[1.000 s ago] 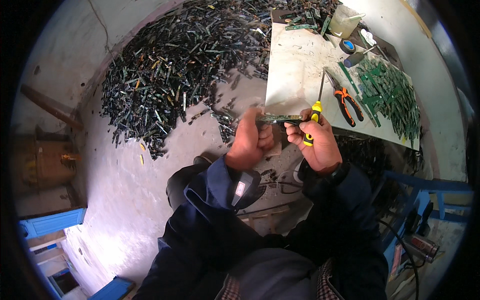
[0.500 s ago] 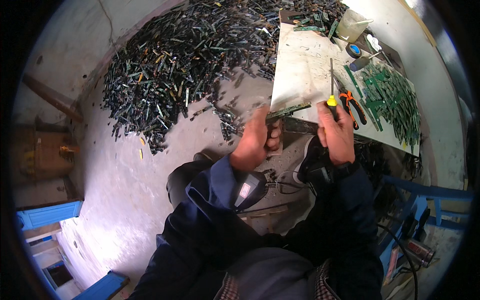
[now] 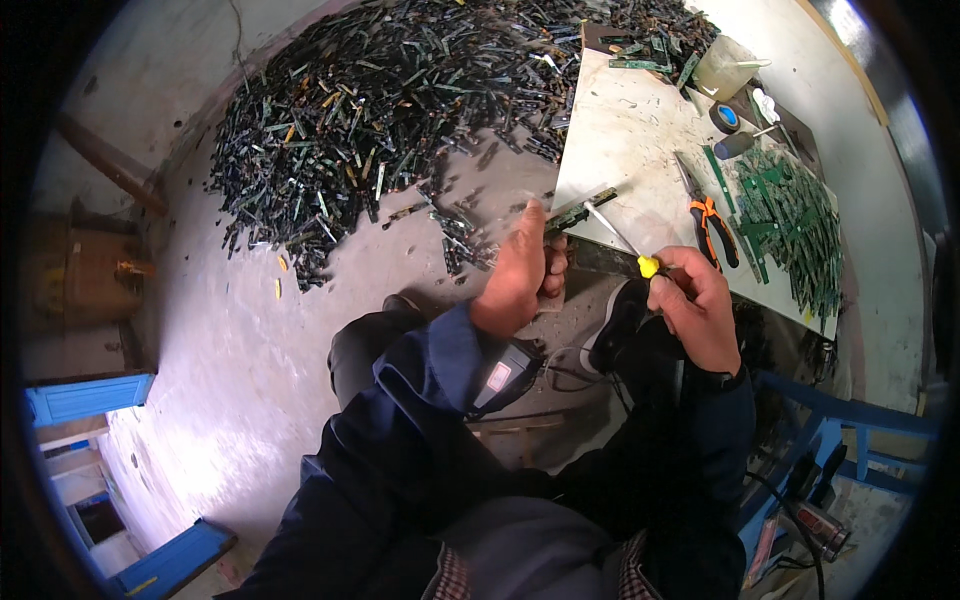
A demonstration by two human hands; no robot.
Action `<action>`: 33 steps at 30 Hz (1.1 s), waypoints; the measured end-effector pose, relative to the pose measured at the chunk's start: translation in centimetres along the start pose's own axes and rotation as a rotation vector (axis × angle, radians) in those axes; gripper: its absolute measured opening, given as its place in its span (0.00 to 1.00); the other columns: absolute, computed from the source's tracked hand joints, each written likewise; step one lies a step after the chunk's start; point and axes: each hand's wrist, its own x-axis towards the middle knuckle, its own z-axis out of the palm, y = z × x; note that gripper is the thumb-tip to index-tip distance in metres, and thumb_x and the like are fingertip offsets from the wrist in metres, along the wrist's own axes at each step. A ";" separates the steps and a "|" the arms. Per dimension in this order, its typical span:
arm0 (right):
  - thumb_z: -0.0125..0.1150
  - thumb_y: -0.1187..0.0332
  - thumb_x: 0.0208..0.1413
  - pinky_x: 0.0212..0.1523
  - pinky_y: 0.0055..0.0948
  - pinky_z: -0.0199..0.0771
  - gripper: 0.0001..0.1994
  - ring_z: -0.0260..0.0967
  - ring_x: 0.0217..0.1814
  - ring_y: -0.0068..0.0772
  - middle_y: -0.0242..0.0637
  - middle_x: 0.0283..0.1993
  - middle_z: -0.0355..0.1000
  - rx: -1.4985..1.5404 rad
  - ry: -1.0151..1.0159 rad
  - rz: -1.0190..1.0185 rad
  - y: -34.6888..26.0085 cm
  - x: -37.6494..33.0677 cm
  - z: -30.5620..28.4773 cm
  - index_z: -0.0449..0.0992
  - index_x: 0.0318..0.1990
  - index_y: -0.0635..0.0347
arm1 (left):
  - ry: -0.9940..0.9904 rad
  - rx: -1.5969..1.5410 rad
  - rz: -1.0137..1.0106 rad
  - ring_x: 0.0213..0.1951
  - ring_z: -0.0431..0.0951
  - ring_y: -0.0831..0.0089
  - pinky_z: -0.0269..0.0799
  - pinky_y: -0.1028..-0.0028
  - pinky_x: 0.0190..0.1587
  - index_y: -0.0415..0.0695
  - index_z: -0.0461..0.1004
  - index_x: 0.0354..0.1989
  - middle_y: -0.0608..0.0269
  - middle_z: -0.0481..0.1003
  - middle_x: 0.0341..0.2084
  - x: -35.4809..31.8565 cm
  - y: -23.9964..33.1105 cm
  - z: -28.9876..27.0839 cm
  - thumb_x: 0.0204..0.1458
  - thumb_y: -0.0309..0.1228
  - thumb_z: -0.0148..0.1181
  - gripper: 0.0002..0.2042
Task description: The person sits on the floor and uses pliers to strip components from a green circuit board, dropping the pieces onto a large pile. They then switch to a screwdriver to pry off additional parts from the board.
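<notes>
Narrow green circuit-board strip [image 3: 580, 210] clamped in left hand [image 3: 515, 275], held over near edge of pale worktable [image 3: 640, 130]. Yellow-handled screwdriver [image 3: 620, 240] gripped in closed right hand [image 3: 700, 305], metal tip set against strip. Orange-handled pliers [image 3: 712, 222] laid on table beside green board stack [image 3: 790, 220]. Large heap of board strips [image 3: 400, 90] spread on concrete floor [image 3: 220, 360].

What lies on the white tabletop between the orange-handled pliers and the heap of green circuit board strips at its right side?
In the head view, only bare white tabletop shows between the orange-handled pliers and the heap of green circuit board strips; a single loose green strip lies there.
</notes>
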 end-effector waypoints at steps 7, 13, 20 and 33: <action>0.55 0.72 0.57 0.30 0.17 0.62 0.12 0.63 0.28 0.15 0.30 0.26 0.69 0.004 -0.062 0.079 0.6 -0.1 -0.1 0.68 0.47 0.64 | -0.025 0.006 0.018 0.19 0.55 0.80 0.51 0.78 0.19 0.42 0.66 0.30 0.69 0.59 0.19 0.5 -0.4 -0.3 0.58 0.58 0.43 0.26; 0.53 0.69 0.59 0.21 0.15 0.58 0.12 0.59 0.21 0.12 0.30 0.25 0.69 0.066 -0.067 0.123 0.6 -0.1 0.0 0.69 0.48 0.63 | -0.056 0.044 0.056 0.18 0.55 0.81 0.50 0.79 0.18 0.42 0.66 0.31 0.71 0.59 0.19 1.1 -0.9 -0.6 0.59 0.55 0.44 0.24; 0.50 0.69 0.61 0.20 0.15 0.58 0.12 0.58 0.20 0.12 0.29 0.26 0.69 0.110 -0.007 0.071 0.5 -0.8 1.4 0.70 0.50 0.60 | -0.004 0.095 0.129 0.16 0.54 0.81 0.49 0.79 0.17 0.44 0.65 0.29 0.71 0.59 0.16 0.9 -1.3 -0.2 0.59 0.53 0.44 0.22; 0.57 0.76 0.54 0.31 0.19 0.65 0.12 0.63 0.29 0.16 0.35 0.30 0.73 -0.248 0.157 -0.063 -0.9 -2.8 1.1 0.72 0.46 0.67 | -0.087 0.077 -0.066 0.13 0.51 0.80 0.49 0.77 0.16 0.47 0.59 0.26 0.71 0.56 0.13 0.2 -1.9 1.6 0.58 0.56 0.43 0.22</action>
